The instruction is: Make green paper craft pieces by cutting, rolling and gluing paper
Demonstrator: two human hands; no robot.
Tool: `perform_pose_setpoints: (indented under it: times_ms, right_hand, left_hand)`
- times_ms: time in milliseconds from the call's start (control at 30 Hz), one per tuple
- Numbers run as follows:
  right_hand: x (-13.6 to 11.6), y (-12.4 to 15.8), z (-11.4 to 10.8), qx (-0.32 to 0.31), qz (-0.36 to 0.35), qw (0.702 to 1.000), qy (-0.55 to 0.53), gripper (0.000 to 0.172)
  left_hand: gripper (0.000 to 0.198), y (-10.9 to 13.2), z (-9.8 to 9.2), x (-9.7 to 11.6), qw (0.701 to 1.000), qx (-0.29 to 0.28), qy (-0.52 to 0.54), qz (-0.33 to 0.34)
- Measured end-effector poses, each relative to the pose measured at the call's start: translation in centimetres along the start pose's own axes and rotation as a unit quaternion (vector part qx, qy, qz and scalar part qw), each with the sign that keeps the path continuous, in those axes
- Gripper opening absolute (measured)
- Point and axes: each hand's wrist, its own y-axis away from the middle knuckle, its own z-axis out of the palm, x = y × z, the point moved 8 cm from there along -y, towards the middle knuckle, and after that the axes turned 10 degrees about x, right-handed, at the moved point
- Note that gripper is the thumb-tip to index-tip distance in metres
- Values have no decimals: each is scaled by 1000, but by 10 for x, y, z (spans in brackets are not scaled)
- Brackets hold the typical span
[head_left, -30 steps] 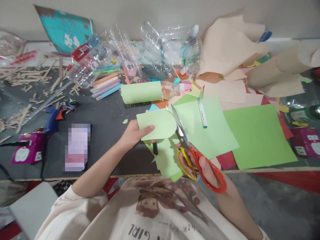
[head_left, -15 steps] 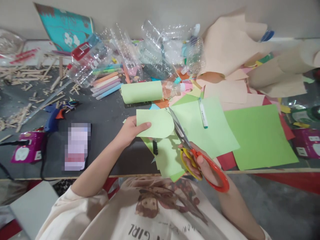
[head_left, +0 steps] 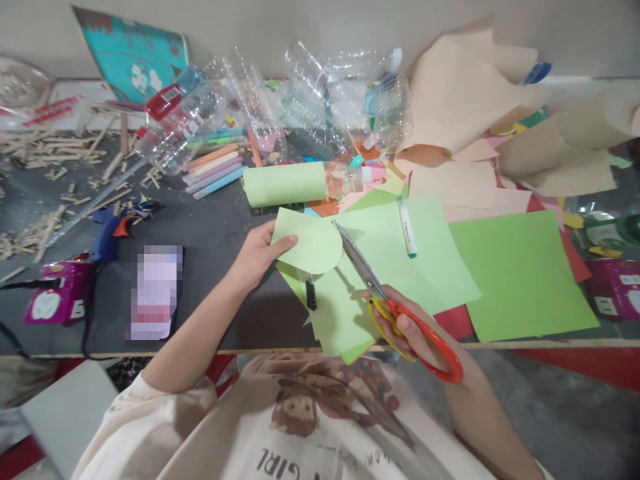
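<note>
Over the last second the right hand (head_left: 417, 328) has slid right and nearer with the scissors (head_left: 380, 299), and the blades now lean further left, their tip at the curved edge of the rounded green paper piece (head_left: 309, 245). That piece has drifted slightly farther and left with the left hand (head_left: 256, 257).

The left hand pinches the piece at its left edge, thumb on top and the other fingers tucked beneath. The right hand's fingers are curled through the yellow and orange handle loops, and the blades look nearly together. The piece is held just above a larger pale green sheet (head_left: 400, 267) near the middle of the dark table (head_left: 215, 227), close to the near edge.

A white marker (head_left: 406, 227) lies on that sheet, and a brighter green sheet (head_left: 520, 273) lies to the right. Farther off are a bottle wrapped in green paper (head_left: 285, 185), pastel markers (head_left: 215, 170), a heap of clear plastic bottles (head_left: 320, 100) and beige paper (head_left: 460, 87). Wooden sticks (head_left: 40, 167) litter the far left, with a blue glue gun (head_left: 107, 230) nearer. A pale wall (head_left: 300, 20) backs the table; grey floor (head_left: 550, 413) shows at the near right.
</note>
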Motion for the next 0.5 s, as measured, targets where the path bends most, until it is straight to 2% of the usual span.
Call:
perform_pose_setpoints:
  times_ms: [200,400,500]
  right_hand:
    - [9,-9,-9,-61,3,998,-21,46]
    - [33,1,-16,-55,86,993,-51,43]
    - [22,1,-14,-43,54,997,-31,47]
  left_hand:
    - [45,1,-3,6,998,13,-45,51]
    - [48,6,2,15,986,-14,-123,116]
    - [48,8,5,14,983,-35,-131,121]
